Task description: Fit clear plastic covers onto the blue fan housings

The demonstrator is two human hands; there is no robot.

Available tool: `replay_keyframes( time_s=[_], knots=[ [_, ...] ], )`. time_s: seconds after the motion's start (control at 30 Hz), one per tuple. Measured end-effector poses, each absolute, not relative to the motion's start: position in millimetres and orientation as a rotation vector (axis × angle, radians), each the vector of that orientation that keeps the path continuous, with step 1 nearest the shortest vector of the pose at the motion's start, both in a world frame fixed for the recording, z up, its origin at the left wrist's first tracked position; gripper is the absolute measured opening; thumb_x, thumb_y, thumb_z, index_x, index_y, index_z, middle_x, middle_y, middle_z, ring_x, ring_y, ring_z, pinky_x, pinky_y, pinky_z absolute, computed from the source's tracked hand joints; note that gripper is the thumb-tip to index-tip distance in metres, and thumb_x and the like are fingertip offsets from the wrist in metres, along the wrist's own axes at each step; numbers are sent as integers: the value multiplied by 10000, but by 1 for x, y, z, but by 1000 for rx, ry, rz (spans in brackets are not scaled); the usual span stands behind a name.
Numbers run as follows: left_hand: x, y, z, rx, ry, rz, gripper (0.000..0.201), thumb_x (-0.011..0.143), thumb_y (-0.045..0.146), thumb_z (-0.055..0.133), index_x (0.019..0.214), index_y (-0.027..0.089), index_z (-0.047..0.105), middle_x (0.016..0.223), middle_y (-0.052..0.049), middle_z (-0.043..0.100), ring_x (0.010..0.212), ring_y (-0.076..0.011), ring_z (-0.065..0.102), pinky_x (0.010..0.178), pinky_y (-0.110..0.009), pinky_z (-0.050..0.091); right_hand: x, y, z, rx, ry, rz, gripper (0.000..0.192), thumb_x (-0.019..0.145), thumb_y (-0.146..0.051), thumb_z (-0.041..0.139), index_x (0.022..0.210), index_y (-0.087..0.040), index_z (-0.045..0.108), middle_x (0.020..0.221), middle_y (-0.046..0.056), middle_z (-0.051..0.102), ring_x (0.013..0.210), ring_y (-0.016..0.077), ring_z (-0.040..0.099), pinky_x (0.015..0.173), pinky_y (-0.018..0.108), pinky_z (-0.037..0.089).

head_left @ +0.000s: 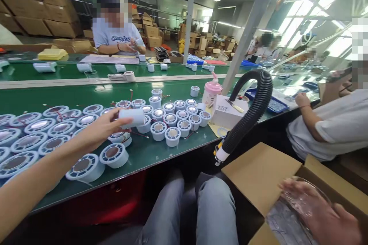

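My left hand (115,119) is closed around a light blue cylindrical plastic housing (132,116), held on its side above the bench. Beneath and around it stand several similar round light blue housings (172,134) with slotted rims and silvery centres, some with thin red wires. Down at the right, my right hand (322,214) reaches into an open cardboard box (264,172). Shiny clear plastic (283,218) lies against its fingers, which are blurred and partly covered, so their grip cannot be made out.
A black flexible hose (258,95) arches over the bench edge beside a white box (227,111) and a pink-lidded cup (212,92). Across the green bench (178,157), a co-worker (117,34) sits behind more blue parts. Another person (339,122) sits close at right.
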State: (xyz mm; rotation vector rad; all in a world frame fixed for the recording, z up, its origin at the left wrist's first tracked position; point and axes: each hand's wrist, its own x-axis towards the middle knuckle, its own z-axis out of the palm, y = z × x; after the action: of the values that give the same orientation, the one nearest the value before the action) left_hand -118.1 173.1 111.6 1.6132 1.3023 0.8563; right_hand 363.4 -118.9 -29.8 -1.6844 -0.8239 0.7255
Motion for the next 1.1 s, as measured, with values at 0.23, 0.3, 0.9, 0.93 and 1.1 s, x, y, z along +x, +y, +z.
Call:
replay_keyframes(
  time_s=[0.23, 0.3, 0.9, 0.93, 1.1],
  knots=[
    [-112, 174, 142, 996, 1094, 1278, 184, 827, 352, 501, 977, 259, 551, 1025, 34, 659, 932, -175, 576, 792, -302, 570, 289, -67, -17, -1221, -1140, 1074, 495, 850, -665, 463, 1120, -308, 673, 1119, 107, 648, 975, 336, 658, 830, 468, 563],
    [-101, 151, 135, 990, 1053, 1103, 237, 842, 365, 435, 1022, 244, 532, 946, 9, 654, 755, -136, 572, 614, -239, 552, 260, -63, -11, -1194, -1412, 1040, 488, 895, -610, 443, 1257, -316, 586, 1210, 109, 584, 1017, 319, 638, 864, 452, 549],
    [-25, 59, 30, 1994, 712, 295, 225, 858, 367, 616, 992, 196, 677, 966, -45, 585, 906, -174, 569, 843, -294, 447, 170, -35, 4, -1535, -1902, 838, 43, 811, -174, 668, 792, -211, 658, 1284, 89, 511, 1170, 286, 524, 977, 459, 464],
    [-25, 58, 27, 1977, 716, 334, 280, 823, 396, 664, 1027, 203, 664, 982, -45, 586, 902, -175, 568, 829, -292, 451, 171, -35, 5, -1512, -1827, 920, 61, 849, -230, 643, 792, -217, 659, 1257, 82, 517, 1168, 268, 527, 994, 444, 447],
    [-26, 58, 6, 1977, 678, 467, 656, 569, 515, 836, 1138, 234, 668, 1025, -72, 546, 960, -218, 548, 846, -340, 475, 174, -38, 10, -1548, -1518, 1076, 255, 909, -363, 552, 740, -212, 669, 1097, 77, 530, 1023, 236, 580, 834, 361, 488]
  ],
)
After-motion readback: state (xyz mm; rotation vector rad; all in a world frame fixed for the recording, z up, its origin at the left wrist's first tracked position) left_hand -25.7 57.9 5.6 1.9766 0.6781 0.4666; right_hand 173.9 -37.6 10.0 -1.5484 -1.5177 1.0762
